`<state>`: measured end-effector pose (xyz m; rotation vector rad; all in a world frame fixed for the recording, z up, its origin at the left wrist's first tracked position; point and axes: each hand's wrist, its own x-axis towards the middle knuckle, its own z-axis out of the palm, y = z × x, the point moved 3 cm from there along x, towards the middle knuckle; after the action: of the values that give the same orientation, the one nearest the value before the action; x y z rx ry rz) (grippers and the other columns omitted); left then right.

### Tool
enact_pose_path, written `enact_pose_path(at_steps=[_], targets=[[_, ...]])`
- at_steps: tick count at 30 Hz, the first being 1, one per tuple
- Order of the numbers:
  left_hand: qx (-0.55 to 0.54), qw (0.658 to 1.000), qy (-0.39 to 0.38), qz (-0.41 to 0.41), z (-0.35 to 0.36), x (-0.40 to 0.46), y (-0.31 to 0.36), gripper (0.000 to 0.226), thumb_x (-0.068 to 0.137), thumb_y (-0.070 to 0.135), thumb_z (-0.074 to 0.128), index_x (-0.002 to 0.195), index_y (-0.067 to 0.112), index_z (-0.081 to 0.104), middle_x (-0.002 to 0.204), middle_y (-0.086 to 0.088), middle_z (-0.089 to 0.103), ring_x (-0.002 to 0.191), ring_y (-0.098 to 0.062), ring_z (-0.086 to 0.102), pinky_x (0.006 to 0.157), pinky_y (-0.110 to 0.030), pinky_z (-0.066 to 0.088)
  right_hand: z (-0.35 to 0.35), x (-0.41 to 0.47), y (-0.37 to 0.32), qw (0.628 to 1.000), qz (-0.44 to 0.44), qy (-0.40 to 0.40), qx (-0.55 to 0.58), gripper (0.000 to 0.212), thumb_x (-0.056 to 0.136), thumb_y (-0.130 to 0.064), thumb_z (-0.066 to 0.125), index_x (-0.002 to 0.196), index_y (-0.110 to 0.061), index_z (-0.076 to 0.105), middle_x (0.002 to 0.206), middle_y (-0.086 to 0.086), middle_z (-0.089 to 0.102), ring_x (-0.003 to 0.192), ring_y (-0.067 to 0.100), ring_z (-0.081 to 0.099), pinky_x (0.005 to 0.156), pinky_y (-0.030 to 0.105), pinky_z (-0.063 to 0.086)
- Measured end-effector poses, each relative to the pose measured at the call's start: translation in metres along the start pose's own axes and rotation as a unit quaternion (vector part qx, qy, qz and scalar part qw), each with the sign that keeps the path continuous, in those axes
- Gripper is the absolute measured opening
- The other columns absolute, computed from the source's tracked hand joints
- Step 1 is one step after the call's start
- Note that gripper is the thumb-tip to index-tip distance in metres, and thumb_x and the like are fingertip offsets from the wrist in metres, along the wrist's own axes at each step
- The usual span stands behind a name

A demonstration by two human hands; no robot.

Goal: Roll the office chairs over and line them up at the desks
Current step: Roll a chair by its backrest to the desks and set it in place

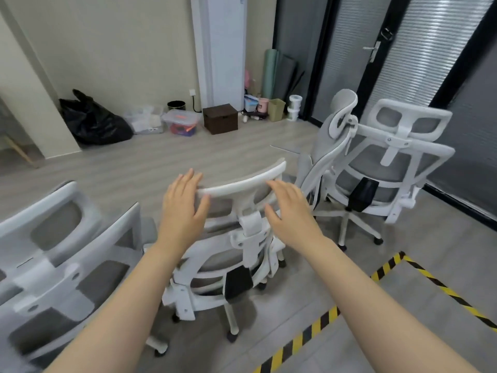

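A white office chair with grey mesh stands right in front of me, its back toward me. My left hand hovers over the left end of its headrest, fingers spread, thumb near the rim. My right hand hovers over the right end, fingers apart. Neither hand grips the headrest. A second chair of the same kind stands at my left, cut off by the frame. Two more chairs stand at the right, one turned sideways and one with its back to me. No desk is in view.
Yellow-black floor tape runs across the lower right. Along the far wall sit a black rubbish bag, clear storage boxes, a brown box and small bins. A dark glass door is at the right. Open floor lies beyond the chair.
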<state>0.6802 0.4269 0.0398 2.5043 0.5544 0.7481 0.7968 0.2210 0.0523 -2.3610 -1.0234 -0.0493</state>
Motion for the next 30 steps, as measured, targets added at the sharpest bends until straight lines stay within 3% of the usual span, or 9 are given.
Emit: enact_pose_path(at_steps=[2, 4, 6, 7, 8, 10, 15, 23, 30], targets=[[-0.005, 0.999, 0.032, 0.006, 0.01, 0.02, -0.001, 0.043, 0.098, 0.038, 0.038, 0.129, 0.018, 0.06, 0.139, -0.002, 0.056, 0.132, -0.025, 0.046, 0.112, -0.042, 0.031, 0.0, 0.043, 0.01, 0.999, -0.033, 0.009, 0.013, 0.048, 0.101, -0.034, 0.043, 0.147, -0.02, 0.038, 0.154, 0.001, 0.035, 0.144, 0.018, 0.024, 0.121, 0.042, 0.018], [0.005, 0.995, 0.092, 0.022, 0.015, 0.029, -0.002, 0.038, 0.096, 0.033, 0.036, 0.097, 0.019, 0.072, 0.095, 0.001, 0.069, 0.092, -0.027, 0.061, 0.084, -0.042, 0.045, 0.005, 0.082, 0.02, 0.998, -0.059, 0.014, 0.023, 0.039, 0.101, -0.034, 0.043, 0.136, -0.019, 0.052, 0.146, 0.001, 0.046, 0.139, 0.016, 0.032, 0.121, 0.042, 0.017], [0.021, 0.988, 0.149, 0.024, 0.018, 0.032, -0.005, 0.039, 0.094, 0.027, 0.037, 0.078, 0.018, 0.071, 0.068, 0.003, 0.06, 0.067, -0.025, 0.054, 0.065, -0.038, 0.04, 0.011, 0.108, 0.029, 0.997, -0.066, 0.034, 0.034, 0.033, 0.098, -0.035, 0.039, 0.099, -0.019, 0.068, 0.113, -0.001, 0.065, 0.115, 0.017, 0.052, 0.119, 0.044, 0.02], [0.031, 0.985, 0.171, 0.024, 0.02, 0.033, -0.007, 0.039, 0.093, 0.025, 0.038, 0.073, 0.017, 0.071, 0.063, 0.003, 0.057, 0.062, -0.024, 0.052, 0.061, -0.038, 0.038, 0.015, 0.115, 0.033, 0.995, -0.068, 0.064, 0.038, 0.036, 0.096, -0.034, 0.038, 0.076, -0.018, 0.062, 0.086, -0.003, 0.064, 0.092, 0.018, 0.056, 0.115, 0.046, 0.025], [0.042, 0.981, 0.185, 0.028, 0.022, 0.034, -0.009, 0.039, 0.092, 0.023, 0.039, 0.07, 0.017, 0.071, 0.06, 0.002, 0.056, 0.059, -0.025, 0.051, 0.058, -0.039, 0.037, 0.017, 0.118, 0.036, 0.991, -0.069, 0.102, 0.045, 0.036, 0.094, -0.031, 0.038, 0.063, -0.017, 0.05, 0.067, -0.005, 0.052, 0.074, 0.018, 0.049, 0.11, 0.047, 0.032], [0.052, 0.976, 0.204, 0.052, 0.026, 0.037, -0.01, 0.04, 0.091, 0.02, 0.039, 0.067, 0.016, 0.072, 0.057, 0.001, 0.055, 0.055, -0.025, 0.05, 0.054, -0.038, 0.037, 0.023, 0.117, 0.04, 0.981, -0.072, 0.166, 0.064, 0.037, 0.092, -0.025, 0.039, 0.057, -0.014, 0.043, 0.057, -0.004, 0.04, 0.063, 0.02, 0.04, 0.101, 0.045, 0.038], [0.013, 0.968, 0.215, 0.126, 0.025, 0.042, -0.018, 0.046, 0.095, 0.021, 0.037, 0.067, 0.014, 0.073, 0.056, 0.002, 0.055, 0.049, -0.023, 0.05, 0.047, -0.036, 0.041, 0.032, 0.118, 0.043, 0.973, -0.082, 0.204, 0.066, 0.037, 0.09, -0.021, 0.038, 0.06, -0.009, 0.055, 0.06, 0.0, 0.051, 0.067, 0.022, 0.048, 0.099, 0.04, 0.037], [-0.026, 0.969, 0.187, 0.157, 0.015, 0.029, -0.024, 0.04, 0.09, 0.018, 0.041, 0.067, 0.013, 0.073, 0.059, 0.002, 0.06, 0.05, -0.021, 0.05, 0.045, -0.036, 0.039, 0.035, 0.09, 0.028, 0.969, -0.036, 0.235, 0.068, 0.038, 0.089, -0.018, 0.035, 0.061, -0.011, 0.058, 0.063, -0.002, 0.055, 0.071, 0.02, 0.051, 0.104, 0.042, 0.036], [-0.096, 0.969, 0.132, 0.187, -0.008, 0.001, -0.036, 0.037, 0.089, 0.017, 0.042, 0.063, 0.011, 0.067, 0.058, 0.0, 0.059, 0.051, -0.021, 0.047, 0.049, -0.04, 0.039, 0.034, 0.024, -0.009, 0.963, 0.015, 0.265, 0.038, 0.04, 0.091, -0.019, 0.034, 0.062, -0.012, 0.061, 0.063, -0.005, 0.053, 0.072, 0.015, 0.051, 0.095, 0.041, 0.041]])
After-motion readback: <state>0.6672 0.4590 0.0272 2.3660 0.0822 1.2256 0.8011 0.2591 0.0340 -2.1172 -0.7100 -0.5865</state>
